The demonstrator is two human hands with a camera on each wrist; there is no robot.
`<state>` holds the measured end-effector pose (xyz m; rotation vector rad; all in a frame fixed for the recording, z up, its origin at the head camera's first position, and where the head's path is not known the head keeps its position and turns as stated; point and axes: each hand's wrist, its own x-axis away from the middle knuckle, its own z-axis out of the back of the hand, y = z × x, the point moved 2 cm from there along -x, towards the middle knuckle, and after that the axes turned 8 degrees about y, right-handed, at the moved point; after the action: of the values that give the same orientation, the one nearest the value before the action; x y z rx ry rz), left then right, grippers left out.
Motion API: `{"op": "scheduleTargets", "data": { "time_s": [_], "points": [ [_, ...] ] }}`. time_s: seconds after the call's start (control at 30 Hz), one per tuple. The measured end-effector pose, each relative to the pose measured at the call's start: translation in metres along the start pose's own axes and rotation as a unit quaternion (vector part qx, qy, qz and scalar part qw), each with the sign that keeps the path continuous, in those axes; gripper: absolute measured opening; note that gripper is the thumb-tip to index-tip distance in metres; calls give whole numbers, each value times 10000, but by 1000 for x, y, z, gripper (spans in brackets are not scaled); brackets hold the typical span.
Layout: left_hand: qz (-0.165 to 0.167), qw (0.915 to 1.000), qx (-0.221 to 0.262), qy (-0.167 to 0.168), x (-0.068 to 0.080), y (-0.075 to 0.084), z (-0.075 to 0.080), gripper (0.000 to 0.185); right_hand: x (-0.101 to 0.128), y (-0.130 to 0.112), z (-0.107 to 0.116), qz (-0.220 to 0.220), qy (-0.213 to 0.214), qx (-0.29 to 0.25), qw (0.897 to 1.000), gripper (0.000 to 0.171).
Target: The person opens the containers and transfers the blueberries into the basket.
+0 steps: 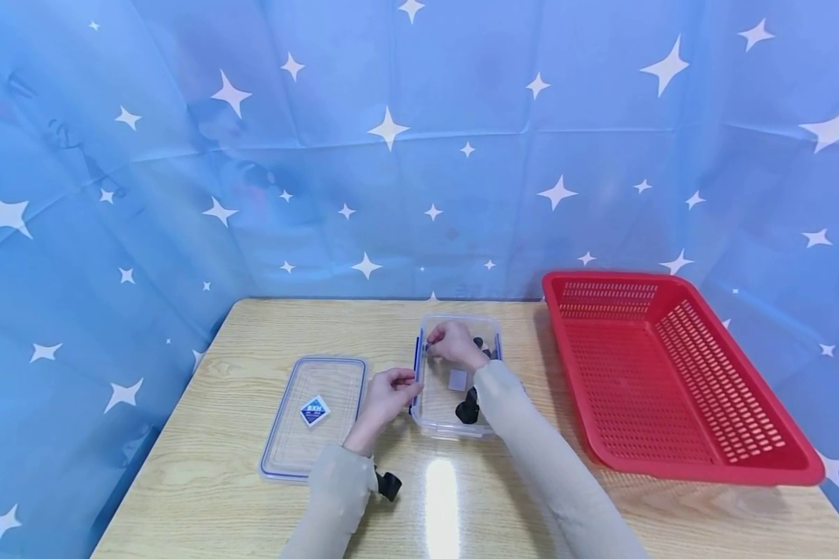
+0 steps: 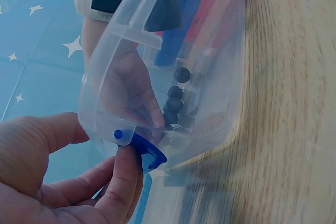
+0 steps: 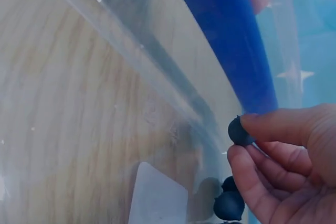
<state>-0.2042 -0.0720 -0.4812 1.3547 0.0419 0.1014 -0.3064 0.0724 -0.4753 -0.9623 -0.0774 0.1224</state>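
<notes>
A clear plastic container [image 1: 436,407] with blue side latches stands on the table, its top uncovered. My right hand [image 1: 453,344] reaches inside near the far left corner and pinches a dark blueberry [image 3: 240,131] between thumb and fingertips. More dark blueberries [image 2: 174,104] sit in a row inside the container, close by the right fingers. At the container's left side, my left hand [image 1: 387,396] pinches its edge around a blue latch [image 2: 147,152]. A pale square label [image 3: 157,195] lies on the container's bottom.
The blue-edged clear lid [image 1: 290,442] lies flat left of the container, bearing a blue and white sticker [image 1: 315,411]. A large red basket [image 1: 579,404] stands to the right. Behind the wooden table [image 1: 210,466] hangs a blue curtain [image 1: 322,178] with white stars.
</notes>
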Motion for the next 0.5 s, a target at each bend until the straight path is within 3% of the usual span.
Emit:
{"op": "scheduleTargets", "data": {
  "time_s": [0.23, 0.5],
  "points": [
    [20, 9999, 132, 96, 1, 0, 0, 28, 1, -1, 6, -335, 114, -297, 9989, 14],
    [12, 9999, 100, 95, 1, 0, 0, 27, 1, -3, 17, 49, 337, -128, 9993, 10]
  ]
}}
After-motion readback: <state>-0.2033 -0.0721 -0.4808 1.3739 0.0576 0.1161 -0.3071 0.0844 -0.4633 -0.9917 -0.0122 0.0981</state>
